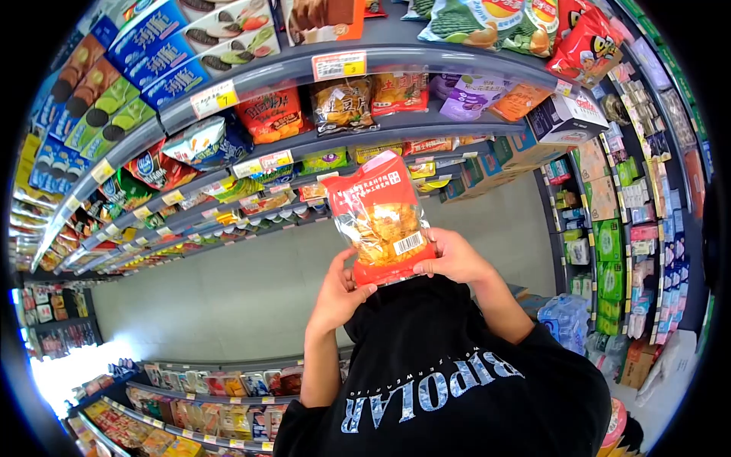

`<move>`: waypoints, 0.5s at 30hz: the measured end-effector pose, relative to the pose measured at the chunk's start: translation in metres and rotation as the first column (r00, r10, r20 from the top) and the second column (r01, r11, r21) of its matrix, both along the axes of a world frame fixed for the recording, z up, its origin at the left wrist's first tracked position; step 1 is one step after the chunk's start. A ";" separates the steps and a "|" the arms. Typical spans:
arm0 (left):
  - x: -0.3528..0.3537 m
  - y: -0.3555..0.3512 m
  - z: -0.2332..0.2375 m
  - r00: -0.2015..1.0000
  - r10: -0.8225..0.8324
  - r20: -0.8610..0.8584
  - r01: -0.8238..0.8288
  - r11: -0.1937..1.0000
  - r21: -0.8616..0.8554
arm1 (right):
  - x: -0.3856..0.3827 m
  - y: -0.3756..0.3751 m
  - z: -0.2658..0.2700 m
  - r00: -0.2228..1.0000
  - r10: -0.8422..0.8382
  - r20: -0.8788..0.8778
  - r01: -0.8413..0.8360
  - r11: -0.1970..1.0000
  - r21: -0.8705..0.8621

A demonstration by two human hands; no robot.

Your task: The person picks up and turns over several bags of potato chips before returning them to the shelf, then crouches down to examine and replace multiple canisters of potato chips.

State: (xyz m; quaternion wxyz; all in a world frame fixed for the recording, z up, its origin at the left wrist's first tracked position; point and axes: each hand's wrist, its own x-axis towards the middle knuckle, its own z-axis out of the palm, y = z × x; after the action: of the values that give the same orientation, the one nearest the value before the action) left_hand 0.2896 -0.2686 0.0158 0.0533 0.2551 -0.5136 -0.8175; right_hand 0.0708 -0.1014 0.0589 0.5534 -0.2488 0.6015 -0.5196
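Held up in front of my chest is a red bag of chips (381, 221) with a clear window, yellow-orange pieces inside and a barcode label at its lower right. My left hand (339, 295) grips the bag's lower left corner, thumb in front. On the lower right edge, my right hand (454, 257) pinches the bag with its thumb on the front; its other fingers are hidden behind. The bag is upright, leaning slightly.
A curved snack shelf (282, 76) runs ahead, with red bags (272, 114), a dark chip bag (343, 103) and blue cookie boxes (164, 53). Shelves of packages (609, 251) stand at right, water bottles (565, 320) below them. Another shelf (221, 396) lies at lower left. Grey floor (213, 305) stretches between.
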 end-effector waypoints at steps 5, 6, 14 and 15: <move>-0.021 0.018 0.008 0.993 0.086 0.085 -0.056 0.950 -0.308 | -0.019 0.010 -0.011 1.000 0.010 -0.014 -0.010 1.000 -0.024; -0.027 0.022 0.012 0.988 0.087 0.129 -0.024 0.904 -0.427 | -0.024 0.012 -0.013 1.000 0.000 -0.014 -0.001 1.000 -0.031; -0.104 0.065 0.037 0.976 0.148 0.157 -0.034 0.823 -0.567 | -0.095 0.050 -0.007 0.997 -0.066 0.034 0.068 0.996 -0.057; -0.115 0.071 0.030 0.985 0.155 0.077 -0.102 0.878 -0.467 | -0.106 0.056 -0.008 0.996 -0.067 0.051 0.071 0.994 -0.087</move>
State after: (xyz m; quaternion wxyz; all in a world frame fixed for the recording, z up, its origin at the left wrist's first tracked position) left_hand 0.1749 -0.1980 0.0460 0.1375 0.3141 -0.6771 -0.6512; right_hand -0.0349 -0.0452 0.0510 0.5377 -0.2399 0.5725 -0.5705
